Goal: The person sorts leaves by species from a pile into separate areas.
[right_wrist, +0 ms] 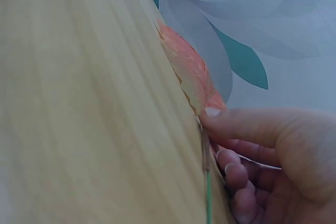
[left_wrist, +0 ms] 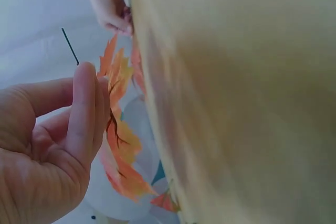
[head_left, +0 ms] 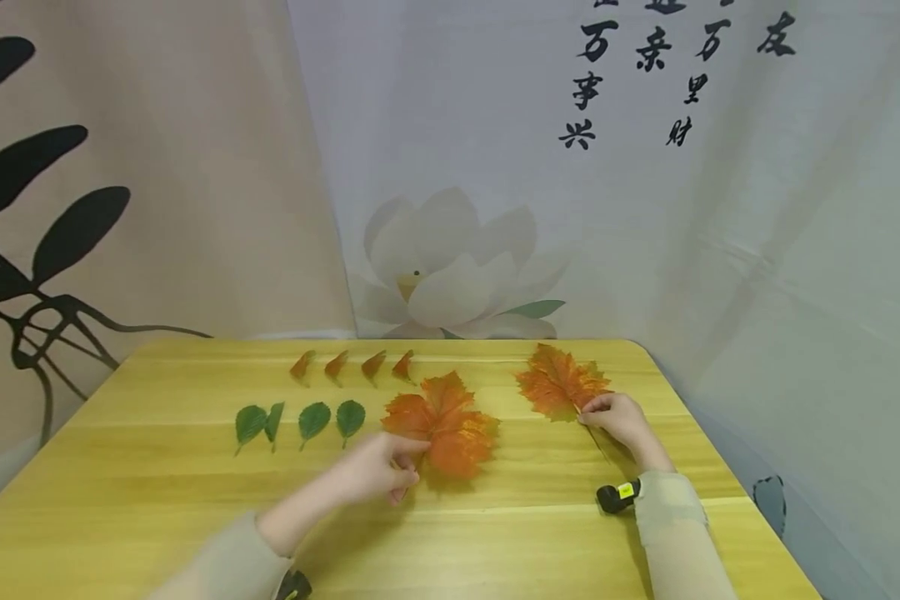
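An orange maple leaf (head_left: 442,425) is held by its stem in my left hand (head_left: 378,468), in the middle of the table. In the left wrist view that leaf (left_wrist: 123,135) stands on edge past my fingers, its thin dark stem (left_wrist: 70,45) poking out behind them. At the right, a second orange maple leaf (head_left: 558,382) lies near the back edge. My right hand (head_left: 624,421) pinches its stem just below the blade. The right wrist view shows the thumb on the brown and green stem (right_wrist: 206,153), close to the tabletop.
Several small reddish-brown leaves (head_left: 336,367) form a row at the back left. In front of them lies a row of several green leaves (head_left: 314,421). The wooden table (head_left: 157,500) ends at a printed curtain (head_left: 457,167) behind it.
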A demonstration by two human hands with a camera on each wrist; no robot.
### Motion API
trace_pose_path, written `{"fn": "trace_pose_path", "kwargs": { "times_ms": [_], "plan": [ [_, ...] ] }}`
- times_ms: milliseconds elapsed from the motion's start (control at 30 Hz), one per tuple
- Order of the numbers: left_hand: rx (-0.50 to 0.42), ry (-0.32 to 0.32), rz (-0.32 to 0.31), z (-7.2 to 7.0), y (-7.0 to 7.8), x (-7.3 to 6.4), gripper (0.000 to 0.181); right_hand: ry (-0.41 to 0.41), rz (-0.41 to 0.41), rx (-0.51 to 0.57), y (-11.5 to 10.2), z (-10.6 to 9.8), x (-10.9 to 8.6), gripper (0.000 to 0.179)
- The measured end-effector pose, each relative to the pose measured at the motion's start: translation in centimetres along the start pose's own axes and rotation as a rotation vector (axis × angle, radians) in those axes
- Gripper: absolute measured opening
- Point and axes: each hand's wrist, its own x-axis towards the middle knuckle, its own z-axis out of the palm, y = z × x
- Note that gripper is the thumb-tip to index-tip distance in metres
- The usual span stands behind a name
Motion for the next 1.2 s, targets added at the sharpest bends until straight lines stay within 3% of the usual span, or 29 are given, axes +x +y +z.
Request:
{"fn": "trace_pose_path", "kwargs": {
  "times_ms": [333, 667, 900, 1200],
  "plan": [
    [0.034, 0.004, -0.059, 1.6, -0.9, -1.0, 0.047, 0.005, 0.012, 0.003, 0.3, 0.0, -0.2, 0.022],
    [0.112, -0.016, -0.02, 3.0, -1.1, -0.3, 0.029, 0.011, 0.007, 0.001, 0.5, 0.0, 0.0, 0.022],
    [0.147, -0.039, -0.002, 3.9, -0.9, 0.5, 0.026, 0.022, 0.002, -0.007, 0.3, 0.3, 0.2, 0.02],
    [0.169, -0.064, 0.014, 3.8, -0.8, 0.8, 0.029, 0.028, -0.001, -0.011, 0.1, 0.3, 0.0, 0.018]
  ]
}}
